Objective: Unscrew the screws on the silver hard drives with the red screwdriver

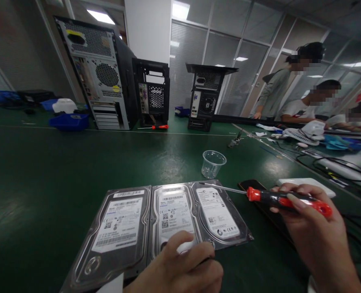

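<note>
My right hand [316, 219] grips a red-and-black screwdriver [285, 199]. Its thin shaft points left, and the tip shows over the top edge of the right-hand hard drive [220, 211]; contact there cannot be made out. Two more hard drives, a middle one [176, 211] and a left one [119, 224], lie beside it, labels up, in a row. Over the lower part of the middle drive is my left hand [183, 264], fingers curled; whatever they may hold is hidden. Behind the drives stands a clear plastic cup [212, 162] with small bits at its bottom.
A large computer case [104, 77], a smaller black case [153, 93] and another case [205, 97] stand at the back. A second screwdriver [159, 127] lies before them. A dark phone-like slab [253, 185] and cables [335, 165] are at right. Several people [275, 89] are beyond.
</note>
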### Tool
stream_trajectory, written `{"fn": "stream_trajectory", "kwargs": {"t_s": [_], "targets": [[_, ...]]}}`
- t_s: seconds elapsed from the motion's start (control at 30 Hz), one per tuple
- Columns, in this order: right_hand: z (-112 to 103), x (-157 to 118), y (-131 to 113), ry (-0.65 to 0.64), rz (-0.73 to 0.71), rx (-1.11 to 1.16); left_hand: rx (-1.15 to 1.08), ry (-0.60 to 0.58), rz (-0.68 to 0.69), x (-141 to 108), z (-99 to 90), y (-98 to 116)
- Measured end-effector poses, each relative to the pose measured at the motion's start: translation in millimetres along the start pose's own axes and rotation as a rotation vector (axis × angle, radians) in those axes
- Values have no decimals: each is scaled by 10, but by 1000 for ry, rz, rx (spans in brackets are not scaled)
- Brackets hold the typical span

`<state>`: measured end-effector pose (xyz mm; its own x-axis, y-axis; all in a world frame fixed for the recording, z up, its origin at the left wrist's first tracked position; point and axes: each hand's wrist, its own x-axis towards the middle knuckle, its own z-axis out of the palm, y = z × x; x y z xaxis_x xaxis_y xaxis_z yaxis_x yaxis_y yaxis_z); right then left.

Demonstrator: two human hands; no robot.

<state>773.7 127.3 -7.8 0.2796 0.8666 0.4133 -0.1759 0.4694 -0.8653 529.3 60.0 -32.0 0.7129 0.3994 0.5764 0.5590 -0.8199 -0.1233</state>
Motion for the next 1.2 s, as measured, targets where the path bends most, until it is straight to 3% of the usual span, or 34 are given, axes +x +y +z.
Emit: {"fn": "stream_trajectory", "kwargs": {"t_s": [0.27, 0.7, 0.87, 1.0, 1.2], "targets": [[-2, -33, 20, -6, 0, -21, -134, -36, -40, -77, -43, -22], [-21, -39, 40, 6, 10, -25, 3, 95, -114, -190, 25, 25], [-14, -41, 31, 6, 13, -14, 43, 63, -81, -140, -20, 44], [-19, -37, 31, -2, 17, -17, 63, 118, -63, -114, -58, 43], [-30, -59, 41, 5, 11, -23, -8, 62, -72, -132, -36, 54]]}}
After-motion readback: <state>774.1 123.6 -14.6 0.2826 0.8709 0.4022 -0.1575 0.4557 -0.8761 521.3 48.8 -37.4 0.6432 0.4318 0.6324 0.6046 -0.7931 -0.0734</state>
